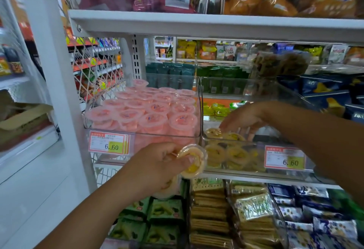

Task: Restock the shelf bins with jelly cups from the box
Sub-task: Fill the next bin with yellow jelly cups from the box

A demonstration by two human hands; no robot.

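- Yellow-cup bin [254, 143]: clear plastic bin on the middle shelf, taken here as the reference. It is partly filled with yellow jelly cups [234, 156] lying at its front.
- Right hand [242, 119]: reaches over the bin's rim from the right, fingers bent down onto the top cups. I cannot tell whether they grip a cup or only touch it.
- Left hand [157, 166]: just in front of the bin's left front corner, outside it. Thumb and fingers are closed round a held yellow cup [194, 162] tilted on its side. A second pale cup [167, 188] shows under the palm.
- Pink-cup bin [141, 134]: touching the reference bin's left wall, packed with upright pink jelly cups [153, 109].
- Price tags: one [284, 159] on the reference bin's front, another [109, 143] on the pink-cup bin's front.
- Cardboard box [23, 119]: well to the left of the bin, beyond a white upright, flaps open.
- Biscuit packs [210, 219]: on the shelf below the bin.
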